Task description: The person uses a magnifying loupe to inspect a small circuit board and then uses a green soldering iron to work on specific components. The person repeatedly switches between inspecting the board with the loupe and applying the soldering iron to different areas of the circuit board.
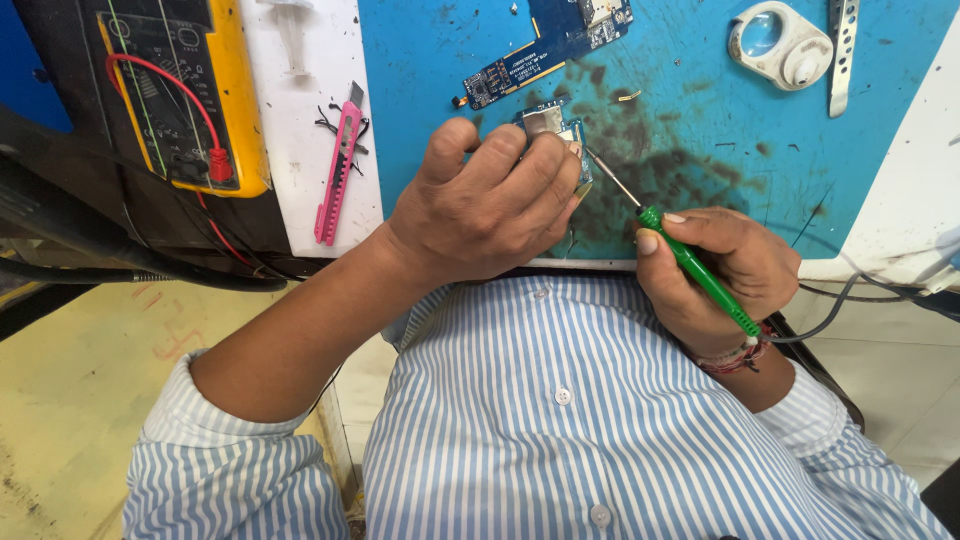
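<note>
**Holding a small circuit board under a soldering tip**

Pinning the small circuit board (556, 128) onto the blue mat (700, 90), the left hand (480, 205) has its fingers closed over it. The right hand (720, 265) has its fingers clamped on a green-handled iron (690, 262), tip at the board's right edge. Beyond the board: long blue board (545, 45); far right of it, white magnifier (780, 45); left of it, pink cutter (337, 175) and yellow multimeter (185, 95). Best practice, in my judgement: keep the board flat and the tip steady.
</note>
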